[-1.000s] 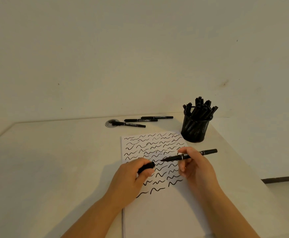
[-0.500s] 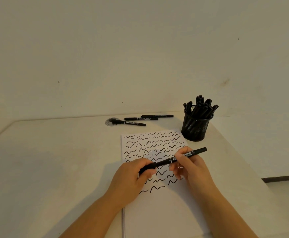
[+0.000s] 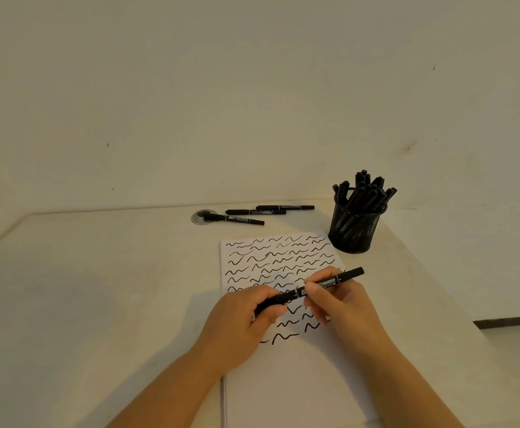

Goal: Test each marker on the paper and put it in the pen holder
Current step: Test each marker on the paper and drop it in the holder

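Left hand (image 3: 246, 316) grip curled round marker (image 3: 309, 290) cap end — right hand (image 3: 337, 299) pinches barrel.

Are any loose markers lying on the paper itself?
No. The three loose markers lie on the table beyond the paper, near a round grommet.

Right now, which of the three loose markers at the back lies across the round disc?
The nearest, leftmost marker: its left end rests on the grey disc. The other two lie on bare table.
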Demonstrator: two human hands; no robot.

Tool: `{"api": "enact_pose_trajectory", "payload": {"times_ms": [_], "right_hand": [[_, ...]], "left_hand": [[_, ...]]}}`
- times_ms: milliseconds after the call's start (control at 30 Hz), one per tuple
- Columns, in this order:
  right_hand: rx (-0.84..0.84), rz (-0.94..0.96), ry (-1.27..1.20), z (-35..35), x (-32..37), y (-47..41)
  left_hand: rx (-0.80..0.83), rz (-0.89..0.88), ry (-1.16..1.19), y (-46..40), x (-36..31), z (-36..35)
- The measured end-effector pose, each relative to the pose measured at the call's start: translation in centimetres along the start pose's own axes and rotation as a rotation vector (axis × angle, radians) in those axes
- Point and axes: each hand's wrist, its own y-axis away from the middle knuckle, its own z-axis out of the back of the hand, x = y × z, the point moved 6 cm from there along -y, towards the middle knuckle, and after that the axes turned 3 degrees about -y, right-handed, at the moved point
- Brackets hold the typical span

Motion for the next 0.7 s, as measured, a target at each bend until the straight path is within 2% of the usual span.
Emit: {"api": "enact_pose_trajectory", "payload": {"times_ms": [267,500,600,700], "right_hand": [[0.083,-0.03,0.002,-0.58,-0.38,0.11],[0.166,0.0,-0.076,-0.92,-0.19,0.14],[0.153,0.01,-0.058,-0.96,-0.32,0.14],[0.024,0.025,0.098,-0.68,-0.51,-0.14]], "left_hand": [[-0.028,-0.036,-0.043,0.08,-0.09,0.09],[0.017,0.008,0.092,-0.04,-0.05,-0.18],[0.018,0.013,0.101,-0.1,-0.04,-0.15],[-0.01,0.008,0.031,-0.23,-0.31,-0.03]]}}
